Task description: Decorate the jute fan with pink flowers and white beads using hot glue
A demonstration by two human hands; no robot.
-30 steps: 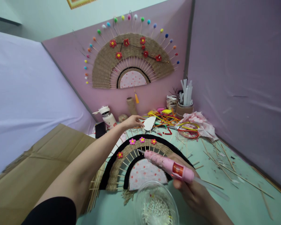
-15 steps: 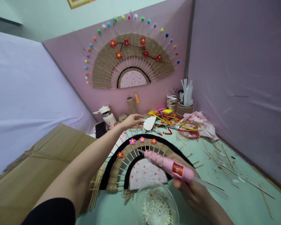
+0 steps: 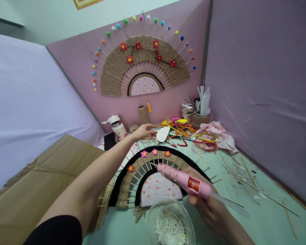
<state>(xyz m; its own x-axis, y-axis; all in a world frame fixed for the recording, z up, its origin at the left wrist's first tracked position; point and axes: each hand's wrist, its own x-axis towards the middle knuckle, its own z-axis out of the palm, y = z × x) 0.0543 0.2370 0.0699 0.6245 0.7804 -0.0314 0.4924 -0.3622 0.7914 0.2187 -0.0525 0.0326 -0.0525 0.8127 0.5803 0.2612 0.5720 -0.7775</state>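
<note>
My right hand is closed around a pink glue gun, with a clear glue stick poking out of its back end. The gun's tip hovers over a woven fan with black bands, small flowers and a dotted half-circle centre. Beyond the fan's top edge, my left hand reaches out beside a white leaf-shaped piece; its fingertips look pressed together on something too small to make out. A clear tub of pearly beads stands at the fan's front edge.
Coloured stems, red-handled scissors, a dotted cloth and a jar of glue sticks lie behind on the right. Thin sticks are scattered at right. Cardboard and a bottle are on the left.
</note>
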